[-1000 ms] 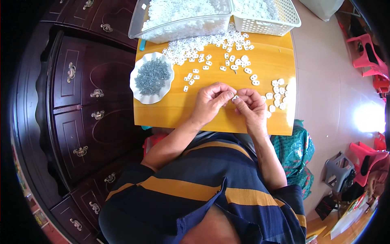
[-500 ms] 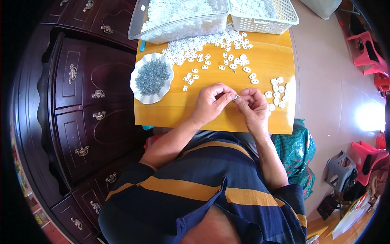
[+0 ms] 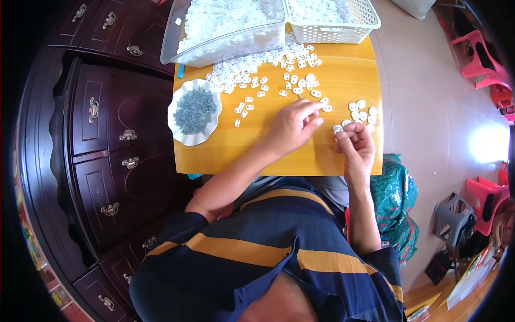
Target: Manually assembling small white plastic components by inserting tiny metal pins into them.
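Observation:
My right hand (image 3: 357,147) pinches a small white two-hole plastic piece (image 3: 337,129) between thumb and fingertips, over the table's right side. My left hand (image 3: 292,127) reaches out over the middle of the table, its thumb and index finger apart. That index fingertip is at a loose white piece (image 3: 328,108); whether it touches is hard to tell. More loose white pieces (image 3: 309,79) lie just beyond it. To the right, beyond my right hand, is a group of similar pieces (image 3: 362,116). On the left stands a scalloped white dish (image 3: 173,115) full of small grey metal screws or pins (image 3: 196,109).
A clear plastic bin (image 3: 230,45) and a white perforated basket (image 3: 335,34), both full of white pieces, stand at the wooden table's (image 3: 225,158) far edge. A heap of pieces (image 3: 236,72) spreads before the bin. Dark wooden drawers (image 3: 107,123) rise at left; a green bag (image 3: 394,198) sits at right.
My hands, together at a small piece before, have separated. The left has moved forward to the loose pieces; the right has shifted right with the white piece in its fingers.

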`<state>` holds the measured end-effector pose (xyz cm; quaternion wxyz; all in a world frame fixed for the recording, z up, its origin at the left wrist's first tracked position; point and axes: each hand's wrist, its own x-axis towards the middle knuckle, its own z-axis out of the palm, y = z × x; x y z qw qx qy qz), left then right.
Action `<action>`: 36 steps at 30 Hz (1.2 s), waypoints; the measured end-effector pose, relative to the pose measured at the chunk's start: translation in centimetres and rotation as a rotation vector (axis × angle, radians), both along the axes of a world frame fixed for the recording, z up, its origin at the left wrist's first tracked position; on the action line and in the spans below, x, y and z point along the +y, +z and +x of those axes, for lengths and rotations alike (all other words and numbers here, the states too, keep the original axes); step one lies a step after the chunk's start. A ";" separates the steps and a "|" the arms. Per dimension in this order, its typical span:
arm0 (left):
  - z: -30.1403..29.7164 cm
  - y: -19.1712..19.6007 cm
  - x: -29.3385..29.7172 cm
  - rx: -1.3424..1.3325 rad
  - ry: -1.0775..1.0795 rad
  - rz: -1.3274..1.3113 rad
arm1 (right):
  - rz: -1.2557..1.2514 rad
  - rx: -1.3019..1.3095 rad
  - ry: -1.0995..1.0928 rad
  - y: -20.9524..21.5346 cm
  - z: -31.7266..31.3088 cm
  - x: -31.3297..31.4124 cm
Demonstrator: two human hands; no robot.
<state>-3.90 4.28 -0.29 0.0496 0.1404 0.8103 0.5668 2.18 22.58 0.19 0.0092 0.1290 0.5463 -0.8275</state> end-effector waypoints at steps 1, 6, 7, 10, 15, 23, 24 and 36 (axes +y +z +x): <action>-0.3 -0.1 0.3 0.121 -0.009 -0.104 | 0.002 0.001 -0.003 0.0 0.1 0.4; -1.1 -0.5 1.8 0.368 -0.010 -0.426 | 0.008 0.041 -0.059 -0.3 0.4 1.7; -1.2 -0.6 1.8 0.369 -0.011 -0.426 | 0.007 0.041 -0.065 -0.3 0.4 1.7; -1.4 -1.0 1.9 0.375 -0.040 -0.483 | 0.020 0.046 -0.049 -0.3 0.4 1.7; -1.3 -0.3 2.2 0.342 -0.033 -0.489 | 0.018 0.043 -0.052 0.2 0.2 1.3; 0.9 0.5 0.3 0.293 -0.084 -0.248 | 0.006 0.040 -0.078 0.8 -0.2 0.8; 1.4 1.2 0.2 0.175 -0.114 -0.169 | -0.024 0.030 -0.092 0.9 -0.4 0.7; 4.8 1.9 0.5 -0.023 -0.105 0.221 | -0.427 -0.036 -0.123 0.7 -1.8 -4.4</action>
